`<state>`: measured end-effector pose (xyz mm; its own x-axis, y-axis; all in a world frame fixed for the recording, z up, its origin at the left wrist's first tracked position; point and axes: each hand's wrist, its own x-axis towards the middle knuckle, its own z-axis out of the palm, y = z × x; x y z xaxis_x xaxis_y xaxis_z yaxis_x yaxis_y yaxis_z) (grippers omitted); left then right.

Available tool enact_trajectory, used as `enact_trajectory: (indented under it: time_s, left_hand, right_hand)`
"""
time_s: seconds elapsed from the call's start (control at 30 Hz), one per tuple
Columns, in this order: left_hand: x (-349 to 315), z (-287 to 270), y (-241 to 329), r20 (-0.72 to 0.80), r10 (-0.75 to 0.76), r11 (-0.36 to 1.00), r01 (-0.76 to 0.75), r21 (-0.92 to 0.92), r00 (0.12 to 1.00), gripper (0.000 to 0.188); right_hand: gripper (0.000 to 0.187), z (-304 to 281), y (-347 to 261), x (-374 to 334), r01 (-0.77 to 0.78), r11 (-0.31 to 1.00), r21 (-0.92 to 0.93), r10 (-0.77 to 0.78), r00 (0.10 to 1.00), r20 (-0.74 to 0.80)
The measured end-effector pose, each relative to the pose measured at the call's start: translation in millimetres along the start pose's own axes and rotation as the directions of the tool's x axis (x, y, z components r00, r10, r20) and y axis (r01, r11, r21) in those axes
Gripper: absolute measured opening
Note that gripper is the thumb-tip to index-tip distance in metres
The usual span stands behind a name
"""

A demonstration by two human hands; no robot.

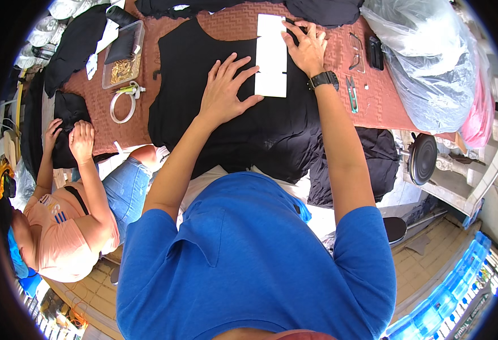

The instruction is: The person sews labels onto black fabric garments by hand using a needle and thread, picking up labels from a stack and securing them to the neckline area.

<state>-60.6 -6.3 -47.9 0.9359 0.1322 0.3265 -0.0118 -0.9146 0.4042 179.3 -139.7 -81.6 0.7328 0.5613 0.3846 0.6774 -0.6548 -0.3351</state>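
Observation:
A black garment (203,62) lies spread over the table, its lower part hanging off the near edge. On it rests a white card strip (271,56), long and upright in view, with small dark notches at its sides. My left hand (229,88) lies flat on the cloth with fingers spread, the fingertips and thumb reaching the strip's left edge. My right hand (307,50), with a black watch (322,80) at the wrist, presses near the strip's upper right edge. Its fingers are stretched out, and the thumb and a fingertip touch the strip.
Small scissors (351,94), eyeglasses (355,52) and a black case (376,54) lie right of the garment. A clear plastic bag (422,62) bulges at the right. To the left sit a plastic box (122,55) and a tape roll (123,107). A co-worker (70,221) handles black cloth.

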Motion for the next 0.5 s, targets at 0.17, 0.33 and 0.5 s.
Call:
enact_trajectory:
  time_s: [0.17,0.33,0.5]
  left_hand:
    - [0,-1,0,0.014,-0.002,1.000,0.001,0.014,1.000,0.065]
    - [0,-1,0,0.014,0.002,1.000,-0.002,0.019,1.000,0.065]
    - [0,1,-1,0.012,0.009,1.000,-0.010,0.028,1.000,0.065]
  right_hand:
    - [0.037,-1,0,0,0.034,0.999,0.028,-0.033,0.999,-0.029]
    - [0.040,0,5,4,0.022,0.997,0.070,-0.021,1.000,-0.005]
    - [0.047,-5,22,23,0.009,0.998,0.055,-0.020,0.981,0.194]
